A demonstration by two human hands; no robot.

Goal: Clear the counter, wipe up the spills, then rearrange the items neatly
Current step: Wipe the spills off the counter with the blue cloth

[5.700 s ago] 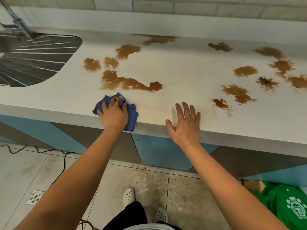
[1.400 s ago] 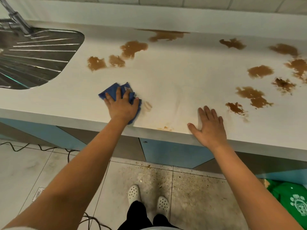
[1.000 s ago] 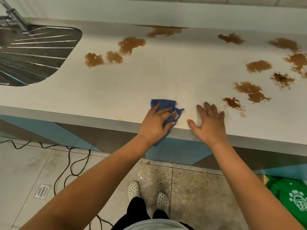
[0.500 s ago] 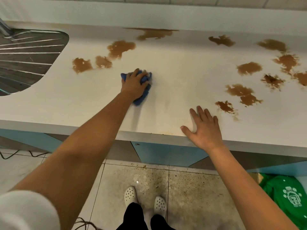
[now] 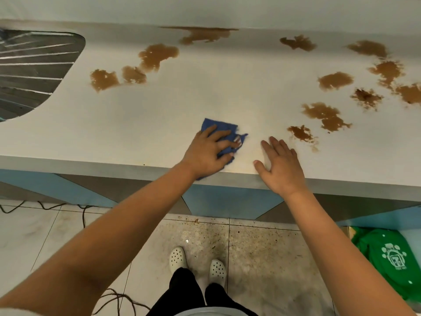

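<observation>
Left hand (image 5: pixel 206 153) presses a crumpled blue cloth (image 5: pixel 222 133) flat on the white counter (image 5: pixel 159 115), lower centre of frame, right at the front edge. Fingers are spread over the cloth and bent slightly onto it; one corner of the cloth hangs over the edge below the wrist.

Right hand (image 5: pixel 281 166) lies just right of it, palm down on the counter, fingers straight and relaxed, holding nothing. The two hands are near each other but not touching.

Brown spills: a cluster at upper centre-left (image 5: pixel 157 55), one streak along the back wall (image 5: pixel 202 35), and a bigger scatter at upper right (image 5: pixel 325 115). Nearest patch (image 5: pixel 300 133) sits just beyond the right fingertips.

Steel sink drainboard (image 5: pixel 34 71) at upper left.

Below the counter: speckled floor tile (image 5: pixel 262 247), white perforated clogs (image 5: pixel 178 258), black cable (image 5: pixel 84 213) at left, green bag (image 5: pixel 391 256) at lower right.
</observation>
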